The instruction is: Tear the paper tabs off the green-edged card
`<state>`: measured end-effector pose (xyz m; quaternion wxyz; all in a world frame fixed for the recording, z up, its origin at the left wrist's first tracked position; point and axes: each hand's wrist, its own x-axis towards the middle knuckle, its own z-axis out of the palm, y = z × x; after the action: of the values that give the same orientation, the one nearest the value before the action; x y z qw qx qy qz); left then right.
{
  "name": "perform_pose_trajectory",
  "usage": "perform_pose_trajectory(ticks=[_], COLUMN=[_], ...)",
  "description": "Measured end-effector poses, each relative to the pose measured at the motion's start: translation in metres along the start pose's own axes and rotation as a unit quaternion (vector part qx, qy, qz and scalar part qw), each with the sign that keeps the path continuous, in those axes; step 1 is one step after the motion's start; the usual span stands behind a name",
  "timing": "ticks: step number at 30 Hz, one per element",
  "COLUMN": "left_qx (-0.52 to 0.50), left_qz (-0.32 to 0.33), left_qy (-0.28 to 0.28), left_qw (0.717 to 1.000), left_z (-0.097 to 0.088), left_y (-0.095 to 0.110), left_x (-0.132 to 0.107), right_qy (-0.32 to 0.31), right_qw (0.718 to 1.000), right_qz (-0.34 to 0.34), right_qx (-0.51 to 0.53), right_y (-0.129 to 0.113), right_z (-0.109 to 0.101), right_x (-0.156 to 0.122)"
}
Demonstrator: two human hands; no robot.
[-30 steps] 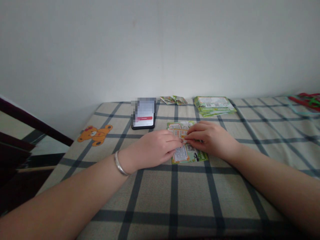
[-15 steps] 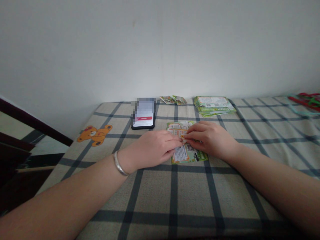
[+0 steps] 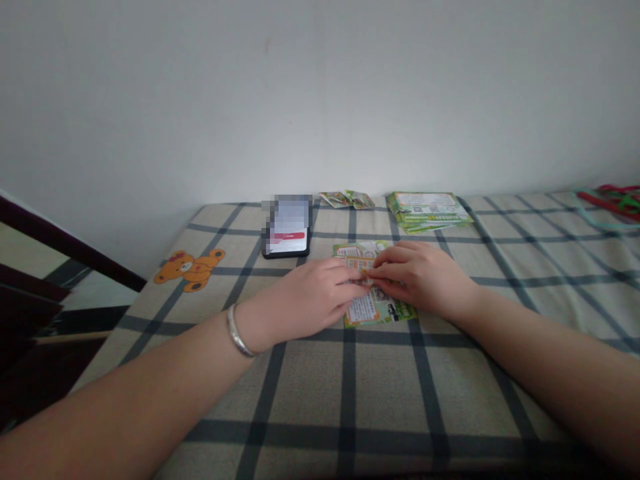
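A green-and-white printed leaflet (image 3: 363, 311) lies on the checked cloth between my hands. My left hand (image 3: 323, 293), with a silver bangle at the wrist, comes in from the left. Its fingers are closed together at the leaflet's middle. From the right, my right hand (image 3: 417, 275) has its fingertips bunched at the same spot, touching or nearly touching the left fingers. Both sets of fingertips press or pinch the paper there; the exact grip is partly hidden under the fingers.
Behind the leaflet stands a phone (image 3: 287, 227) with a lit, blurred screen. Small folded papers (image 3: 347, 199) and a stack of leaflets (image 3: 429, 212) lie along the wall. An orange bear figure (image 3: 190, 270) is at the left; red and green items (image 3: 617, 203) lie far right.
The left fingers have shifted slightly right across the leaflet's middle. The right hand stays almost in place, and the leaflet has barely moved.
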<state>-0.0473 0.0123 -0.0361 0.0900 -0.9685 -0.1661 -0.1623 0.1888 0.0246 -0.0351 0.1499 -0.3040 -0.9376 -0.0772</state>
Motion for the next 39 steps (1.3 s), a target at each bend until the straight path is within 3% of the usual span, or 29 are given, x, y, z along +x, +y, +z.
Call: perform_pose_trajectory(ticks=[7,13,26,31,39], left_qx=[0.000,-0.020,0.009,-0.015,-0.012], left_qz=[-0.026,-0.069,-0.023,-0.057,-0.061], left_qy=[-0.030,-0.046,-0.067,-0.067,-0.060], left_qw=[0.999,0.996,0.997,0.996,0.996], left_z=[-0.002,-0.004,-0.004,-0.007,-0.004], left_y=[0.003,0.006,0.003,0.005,0.005], left_x=[0.001,0.001,0.002,0.002,0.002], right_qy=[0.000,-0.005,-0.038,-0.040,-0.040], right_qw=[1.000,0.999,0.999,0.999,0.998], right_qz=[0.001,-0.039,-0.030,-0.030,-0.038], right_qx=[-0.021,-0.008,-0.006,-0.006,-0.007], right_y=[-0.003,-0.005,-0.013,-0.013,-0.016], right_z=[-0.002,-0.006,-0.011,-0.011,-0.013], right_x=[0.000,-0.003,-0.002,-0.003,-0.001])
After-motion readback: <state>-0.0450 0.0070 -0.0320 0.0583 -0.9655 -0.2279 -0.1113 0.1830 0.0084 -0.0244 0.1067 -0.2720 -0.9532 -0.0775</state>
